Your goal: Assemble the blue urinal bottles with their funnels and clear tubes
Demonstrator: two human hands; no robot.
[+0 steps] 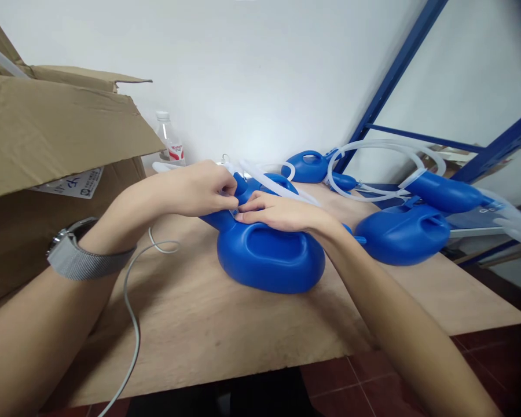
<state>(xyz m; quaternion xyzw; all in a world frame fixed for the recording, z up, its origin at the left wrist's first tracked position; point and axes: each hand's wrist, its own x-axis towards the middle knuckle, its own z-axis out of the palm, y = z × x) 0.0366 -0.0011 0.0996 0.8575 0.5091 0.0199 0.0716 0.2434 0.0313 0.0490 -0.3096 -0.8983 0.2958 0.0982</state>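
Observation:
A blue plastic jug [269, 260] with a moulded handle lies on the table in front of me, its neck pointing left. My left hand [200, 188] comes over the neck from the left, fingers curled and thumb pressed in. Whatever sits in that pinch is hidden. From the other side, my right hand [282, 211] rests on the top of the jug, thumb and fingertips closed at the neck. A small pale bit shows between the two hands. Just behind them are another blue jug [280, 182] and a white corrugated hose [264, 178].
An open cardboard box [61, 127] stands at left, near a clear water bottle [169, 139]. More blue jugs with coiled hoses [402, 234] lie at right, beside a blue metal shelf frame [391, 81]. A grey cable [134, 324] crosses the wooden table [226, 341]. A gloved hand [518, 223] shows at far right.

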